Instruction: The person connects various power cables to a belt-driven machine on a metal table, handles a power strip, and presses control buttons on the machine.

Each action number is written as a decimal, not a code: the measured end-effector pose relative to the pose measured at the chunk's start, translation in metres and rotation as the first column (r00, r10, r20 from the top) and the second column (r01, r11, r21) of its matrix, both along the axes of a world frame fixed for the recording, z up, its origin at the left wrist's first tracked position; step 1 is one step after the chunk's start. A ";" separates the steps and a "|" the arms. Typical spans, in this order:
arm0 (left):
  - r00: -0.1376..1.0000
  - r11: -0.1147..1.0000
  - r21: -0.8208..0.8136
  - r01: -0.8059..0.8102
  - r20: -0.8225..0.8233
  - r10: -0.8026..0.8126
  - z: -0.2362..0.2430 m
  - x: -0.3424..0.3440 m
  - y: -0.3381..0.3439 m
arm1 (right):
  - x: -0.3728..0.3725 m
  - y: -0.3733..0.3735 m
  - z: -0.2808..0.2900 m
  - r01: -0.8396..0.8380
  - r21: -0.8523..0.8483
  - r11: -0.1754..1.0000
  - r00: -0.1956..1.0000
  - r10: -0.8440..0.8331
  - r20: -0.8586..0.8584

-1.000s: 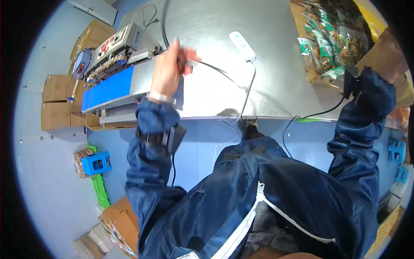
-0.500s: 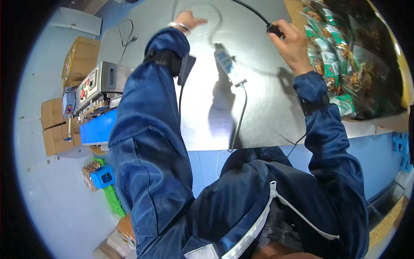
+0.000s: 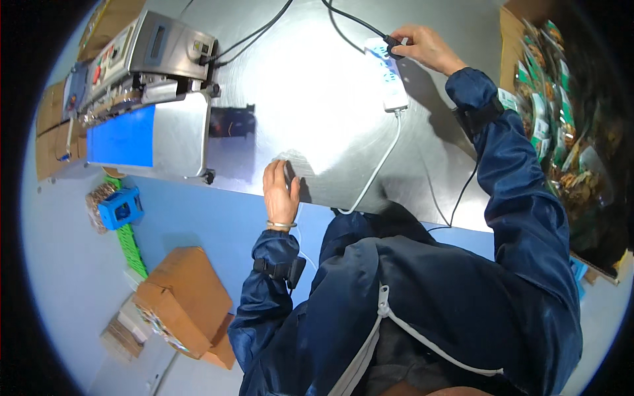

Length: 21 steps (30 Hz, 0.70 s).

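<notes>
My right hand (image 3: pixel 428 49) pinches a black power plug (image 3: pixel 393 46) at the far end of a white power strip (image 3: pixel 392 89). The plug meets or overlies the strip's socket face; whether it is seated cannot be seen. Its black cord (image 3: pixel 356 22) runs off past the top of the view. From the strip's near end a white cord (image 3: pixel 380 168) curves to the table's near edge. My left hand (image 3: pixel 282 193) lies at that edge, fingers stretched out on the metal table (image 3: pixel 317 125), holding nothing.
On the left stands a metal machine (image 3: pixel 173 49) with a blue conveyor belt (image 3: pixel 122 137) and black cords behind it. Bagged dried goods (image 3: pixel 545 109) fill a lined box at right. A cardboard box (image 3: pixel 188 297) sits lower left, near a blue plastic holder (image 3: pixel 121 208).
My left hand has drawn back from the table's far side to its near edge. My right hand has brought the plug to the power strip. The view has shifted, showing more of the machine.
</notes>
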<state>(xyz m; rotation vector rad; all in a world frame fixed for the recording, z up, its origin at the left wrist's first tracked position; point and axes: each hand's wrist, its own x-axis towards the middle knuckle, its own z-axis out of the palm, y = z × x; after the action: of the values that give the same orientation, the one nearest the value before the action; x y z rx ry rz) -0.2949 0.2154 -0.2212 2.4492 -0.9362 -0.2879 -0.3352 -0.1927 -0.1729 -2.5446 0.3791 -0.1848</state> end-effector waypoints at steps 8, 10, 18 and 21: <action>0.998 0.995 0.077 -0.063 -0.009 0.064 -0.016 -0.025 0.016 | 0.026 -0.009 -0.010 -0.240 -0.292 0.926 0.970 0.238 -0.046; 0.998 0.995 0.074 -0.065 -0.018 0.067 -0.018 -0.024 0.015 | 0.027 -0.013 -0.013 -0.279 -0.316 0.907 0.960 0.269 -0.076; 0.993 0.994 0.032 -0.109 -0.045 0.110 -0.019 -0.028 0.014 | 0.027 -0.011 -0.009 -0.383 -0.326 0.864 0.924 0.362 -0.126; 0.992 0.993 0.033 -0.117 -0.044 0.118 -0.017 -0.028 0.013 | 0.026 -0.008 -0.007 -0.362 -0.331 0.871 0.932 0.332 -0.145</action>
<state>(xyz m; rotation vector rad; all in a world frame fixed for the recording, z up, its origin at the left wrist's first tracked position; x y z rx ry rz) -0.3232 0.2283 -0.2387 2.5031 -0.7699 -0.3170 -0.3089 -0.2003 -0.1797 -2.9299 -0.1009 -0.0067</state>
